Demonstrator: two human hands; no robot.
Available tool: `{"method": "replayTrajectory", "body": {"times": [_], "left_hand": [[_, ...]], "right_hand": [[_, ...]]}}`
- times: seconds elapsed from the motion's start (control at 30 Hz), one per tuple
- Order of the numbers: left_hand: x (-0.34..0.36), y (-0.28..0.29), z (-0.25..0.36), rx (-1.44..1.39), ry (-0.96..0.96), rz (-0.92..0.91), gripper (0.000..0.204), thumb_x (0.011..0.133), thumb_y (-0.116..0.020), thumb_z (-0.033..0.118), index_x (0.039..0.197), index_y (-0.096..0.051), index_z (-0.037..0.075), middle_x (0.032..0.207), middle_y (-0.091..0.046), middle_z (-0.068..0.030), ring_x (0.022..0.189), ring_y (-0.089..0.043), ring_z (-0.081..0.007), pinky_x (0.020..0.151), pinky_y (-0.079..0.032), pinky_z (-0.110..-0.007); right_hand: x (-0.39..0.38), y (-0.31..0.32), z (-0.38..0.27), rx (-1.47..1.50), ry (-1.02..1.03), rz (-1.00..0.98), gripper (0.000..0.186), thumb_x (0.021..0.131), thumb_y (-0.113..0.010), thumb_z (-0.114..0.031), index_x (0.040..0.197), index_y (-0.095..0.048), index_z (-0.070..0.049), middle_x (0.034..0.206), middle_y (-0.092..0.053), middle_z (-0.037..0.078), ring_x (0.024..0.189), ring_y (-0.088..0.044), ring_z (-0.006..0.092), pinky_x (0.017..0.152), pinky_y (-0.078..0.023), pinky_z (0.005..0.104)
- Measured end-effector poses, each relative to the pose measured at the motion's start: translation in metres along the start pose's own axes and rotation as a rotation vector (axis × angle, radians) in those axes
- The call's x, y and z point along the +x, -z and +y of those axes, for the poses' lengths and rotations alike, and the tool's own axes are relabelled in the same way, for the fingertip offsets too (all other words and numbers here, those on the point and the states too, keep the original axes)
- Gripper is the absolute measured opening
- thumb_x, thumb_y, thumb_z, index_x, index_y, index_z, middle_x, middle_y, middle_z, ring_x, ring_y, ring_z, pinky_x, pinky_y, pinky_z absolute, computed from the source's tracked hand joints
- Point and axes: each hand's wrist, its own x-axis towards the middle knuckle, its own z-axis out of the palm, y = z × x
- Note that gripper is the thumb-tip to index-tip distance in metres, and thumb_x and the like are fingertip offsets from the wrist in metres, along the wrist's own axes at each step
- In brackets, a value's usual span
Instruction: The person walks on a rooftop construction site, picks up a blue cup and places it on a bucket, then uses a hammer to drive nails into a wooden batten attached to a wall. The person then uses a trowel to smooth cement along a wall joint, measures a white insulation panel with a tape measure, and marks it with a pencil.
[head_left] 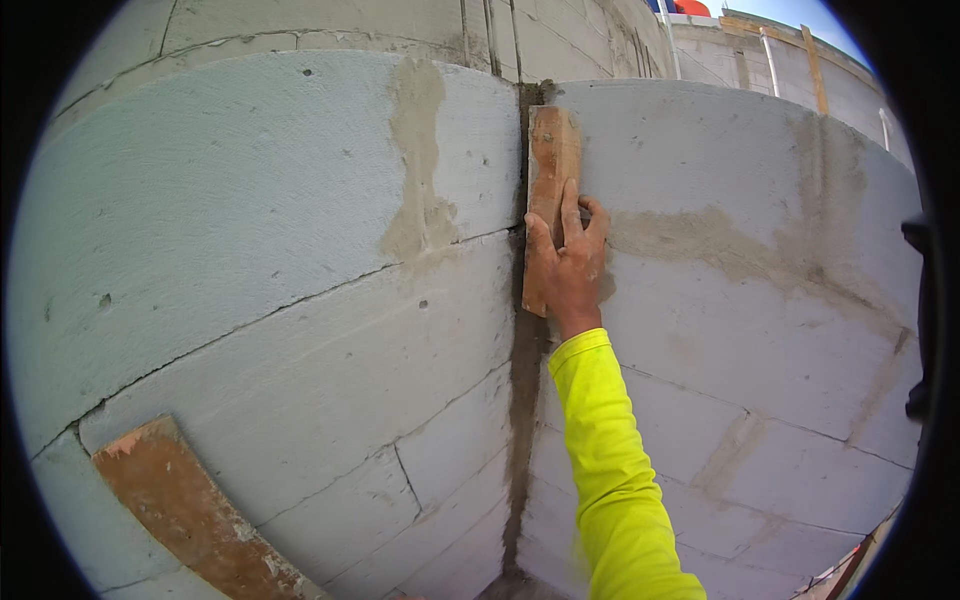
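My right hand (573,250), in a bright yellow sleeve, grips a short reddish-brown wooden piece (548,150) upright against the inside corner where two block walls meet, thumb on its left side and fingers over its face. A dark mortar-filled joint (525,430) runs down the corner below it. A longer, weathered brown board (190,495) slants along the lower left. A tiny skin-coloured patch at the bottom edge may be my left hand, but its fingers are hidden.
The pale block walls (250,170) close in on both sides, with mortar patches (420,200) and seams. Behind their top edge rise a higher wall (350,30), white pipes (770,60), a wooden batten (814,70) and a red object (693,8).
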Motion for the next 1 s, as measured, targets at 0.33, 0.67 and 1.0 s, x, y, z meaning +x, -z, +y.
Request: {"method": "replayTrajectory", "body": {"times": [0.33,0.67,1.0], "left_hand": [[0.003,0.008,-0.015,-0.101,-0.042,0.138,0.027,0.093,-0.063,0.014,0.114,-0.065,-0.002,0.083,-0.066,-0.0039,0.072,-0.060,-0.0112,0.066,-0.049,-0.026],[0.019,-0.004,-0.011,0.016,-0.019,-0.020,0.024,0.091,-0.063,0.011,0.111,-0.064,-0.003,0.080,-0.064,-0.0033,0.071,-0.058,-0.0107,0.067,-0.049,-0.027],[0.008,0.002,-0.017,0.015,-0.005,0.064,0.025,0.091,-0.062,0.010,0.113,-0.064,-0.003,0.080,-0.065,-0.0038,0.072,-0.060,-0.0106,0.068,-0.050,-0.027]], "right_hand": [[-0.119,0.010,-0.002,0.081,-0.112,-0.203,0.067,0.084,-0.076,-0.022,0.141,-0.049,0.000,0.129,-0.043,0.025,0.118,-0.049,0.0400,0.097,-0.045,0.0443],[-0.071,-0.004,0.020,0.109,-0.102,-0.111,0.068,0.083,-0.076,-0.017,0.142,-0.047,0.001,0.127,-0.043,0.025,0.115,-0.048,0.0396,0.096,-0.044,0.0451],[-0.203,0.028,0.019,0.125,-0.231,-0.177,0.067,0.084,-0.075,-0.019,0.142,-0.048,-0.001,0.130,-0.043,0.026,0.117,-0.047,0.0411,0.099,-0.043,0.0453]]}}
